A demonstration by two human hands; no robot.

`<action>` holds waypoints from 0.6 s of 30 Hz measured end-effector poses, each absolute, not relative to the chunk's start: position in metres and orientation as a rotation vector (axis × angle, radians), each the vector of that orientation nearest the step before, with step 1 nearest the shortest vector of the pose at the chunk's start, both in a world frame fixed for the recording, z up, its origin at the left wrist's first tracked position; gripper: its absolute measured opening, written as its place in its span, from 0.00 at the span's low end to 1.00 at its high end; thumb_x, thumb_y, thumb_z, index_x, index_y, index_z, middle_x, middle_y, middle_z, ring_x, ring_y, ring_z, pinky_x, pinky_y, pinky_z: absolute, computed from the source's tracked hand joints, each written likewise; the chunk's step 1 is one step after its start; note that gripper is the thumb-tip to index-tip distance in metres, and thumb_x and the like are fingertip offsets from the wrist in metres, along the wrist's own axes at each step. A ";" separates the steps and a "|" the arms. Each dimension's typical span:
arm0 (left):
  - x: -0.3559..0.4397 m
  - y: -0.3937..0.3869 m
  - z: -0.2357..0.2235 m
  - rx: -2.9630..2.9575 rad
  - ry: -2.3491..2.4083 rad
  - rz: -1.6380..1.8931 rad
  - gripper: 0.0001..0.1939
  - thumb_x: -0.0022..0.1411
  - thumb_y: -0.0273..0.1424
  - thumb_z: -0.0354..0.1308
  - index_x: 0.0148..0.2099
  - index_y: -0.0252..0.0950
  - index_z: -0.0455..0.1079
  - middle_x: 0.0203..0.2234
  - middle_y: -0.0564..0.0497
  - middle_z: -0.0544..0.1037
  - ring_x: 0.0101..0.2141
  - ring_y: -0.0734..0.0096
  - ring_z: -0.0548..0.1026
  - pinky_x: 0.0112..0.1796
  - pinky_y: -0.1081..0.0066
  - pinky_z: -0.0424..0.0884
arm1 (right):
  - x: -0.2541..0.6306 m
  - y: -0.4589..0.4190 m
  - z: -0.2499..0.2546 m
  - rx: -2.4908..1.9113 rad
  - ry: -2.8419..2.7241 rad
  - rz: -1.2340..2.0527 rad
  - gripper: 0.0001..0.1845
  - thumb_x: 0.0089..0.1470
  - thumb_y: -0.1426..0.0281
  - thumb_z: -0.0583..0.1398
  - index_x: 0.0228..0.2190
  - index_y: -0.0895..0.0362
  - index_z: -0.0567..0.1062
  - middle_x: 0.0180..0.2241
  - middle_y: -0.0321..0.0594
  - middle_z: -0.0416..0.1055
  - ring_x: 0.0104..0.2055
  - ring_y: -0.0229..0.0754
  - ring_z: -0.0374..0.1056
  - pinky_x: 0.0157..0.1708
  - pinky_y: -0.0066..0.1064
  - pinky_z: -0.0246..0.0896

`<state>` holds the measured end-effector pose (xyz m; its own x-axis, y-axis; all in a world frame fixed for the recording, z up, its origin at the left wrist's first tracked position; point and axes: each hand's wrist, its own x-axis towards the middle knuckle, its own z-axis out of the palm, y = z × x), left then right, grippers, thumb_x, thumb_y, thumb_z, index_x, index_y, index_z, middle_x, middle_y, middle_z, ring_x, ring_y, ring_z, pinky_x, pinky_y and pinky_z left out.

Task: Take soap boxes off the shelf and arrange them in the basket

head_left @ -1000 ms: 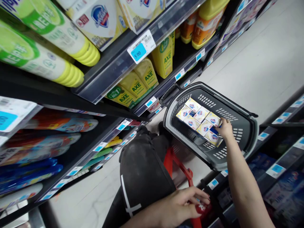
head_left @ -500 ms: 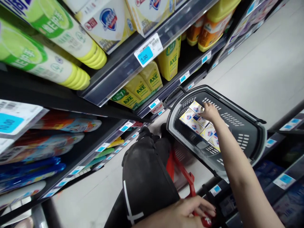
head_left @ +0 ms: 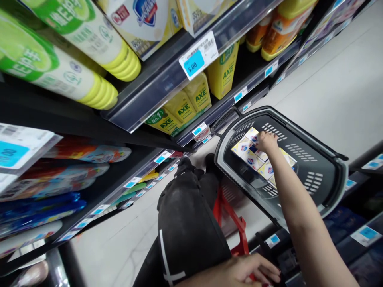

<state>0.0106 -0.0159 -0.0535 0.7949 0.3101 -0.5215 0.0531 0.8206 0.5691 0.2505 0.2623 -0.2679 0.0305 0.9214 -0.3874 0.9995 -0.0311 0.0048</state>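
Several white-and-yellow boxes (head_left: 250, 161) lie together inside a gray basket (head_left: 326, 164), right hand (head_left: 267, 141) on them, fingers bent, grip impossible to tell, left hand (head_left: 247, 268) beside a red frame (head_left: 239, 225), fingers loosely parted, yellow AXE bottles (head_left: 184, 108) on a shelf (head_left: 255, 84).

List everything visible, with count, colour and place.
Basket: 1, grey, centre right
Boxes: several, white/yellow, in basket
Cartons: 2+, white/yellow, upper shelf
AXE bottles: 4+, yellow, below cartons
Jugs: 2+, orange, upper right
Lime bottles: 2+, green, upper left
Packs: several, orange, blue, left shelf
Price tags: many, white/blue, shelf edges
Shelves: several, black, both sides
Floor: 1, pale, aisle
Frame: 1, red, beside trousers
Trousers: 1, black, lower centre
Left hand: 1, bare, near frame
Right hand: 1, bare, touching boxes
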 end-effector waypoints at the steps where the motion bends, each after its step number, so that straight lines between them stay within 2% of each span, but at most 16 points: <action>1: 0.011 -0.017 -0.055 0.595 0.648 0.148 0.43 0.51 0.60 0.60 0.59 0.34 0.68 0.52 0.31 0.74 0.52 0.42 0.74 0.49 0.46 0.70 | 0.250 0.262 -0.268 2.044 1.964 -0.415 0.32 0.45 0.68 0.63 0.50 0.68 0.65 0.51 0.65 0.66 0.54 0.65 0.63 0.53 0.55 0.54; 6: 0.014 -0.020 -0.056 0.598 0.676 0.142 0.41 0.51 0.57 0.62 0.59 0.34 0.69 0.51 0.33 0.75 0.51 0.44 0.75 0.50 0.48 0.71 | 0.250 0.261 -0.268 2.063 1.947 -0.439 0.32 0.46 0.70 0.63 0.52 0.68 0.64 0.53 0.64 0.65 0.55 0.63 0.62 0.55 0.58 0.50; 9: 0.014 -0.020 -0.055 0.610 0.696 0.136 0.43 0.50 0.60 0.61 0.58 0.32 0.69 0.51 0.32 0.76 0.50 0.43 0.75 0.49 0.48 0.71 | 0.249 0.260 -0.262 2.067 1.944 -0.447 0.43 0.44 0.65 0.66 0.57 0.68 0.59 0.56 0.66 0.62 0.57 0.66 0.58 0.55 0.60 0.49; 11: 0.014 -0.019 -0.053 0.620 0.690 0.139 0.43 0.51 0.60 0.60 0.58 0.32 0.69 0.51 0.32 0.76 0.50 0.45 0.75 0.49 0.49 0.71 | 0.245 0.259 -0.255 2.019 2.014 -0.430 0.50 0.42 0.63 0.67 0.62 0.65 0.54 0.59 0.65 0.58 0.59 0.67 0.56 0.54 0.58 0.51; 12: 0.013 -0.018 -0.052 0.625 0.678 0.141 0.42 0.52 0.59 0.60 0.58 0.32 0.68 0.51 0.33 0.76 0.50 0.46 0.75 0.50 0.49 0.71 | 0.241 0.258 -0.251 1.966 2.078 -0.411 0.50 0.43 0.64 0.67 0.63 0.62 0.53 0.61 0.63 0.56 0.59 0.67 0.55 0.54 0.57 0.52; 15: 0.011 -0.015 -0.049 0.620 0.660 0.138 0.39 0.56 0.56 0.59 0.59 0.32 0.67 0.52 0.33 0.75 0.52 0.47 0.74 0.51 0.47 0.69 | 0.224 0.254 -0.243 1.682 2.332 -0.291 0.36 0.52 0.71 0.60 0.62 0.54 0.60 0.63 0.55 0.57 0.60 0.63 0.55 0.55 0.55 0.52; 18: 0.010 -0.013 -0.047 0.601 0.677 0.129 0.37 0.56 0.55 0.59 0.58 0.33 0.68 0.52 0.35 0.75 0.52 0.48 0.74 0.51 0.47 0.70 | 0.205 0.250 -0.244 1.371 2.506 -0.160 0.24 0.58 0.75 0.52 0.55 0.53 0.70 0.60 0.49 0.63 0.61 0.57 0.55 0.61 0.57 0.44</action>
<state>0.0096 -0.0134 -0.0474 0.7784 0.3016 -0.5505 0.0776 0.8240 0.5612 0.2047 0.2497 -0.2438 -0.5106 0.8076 -0.2950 0.8386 0.5435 0.0363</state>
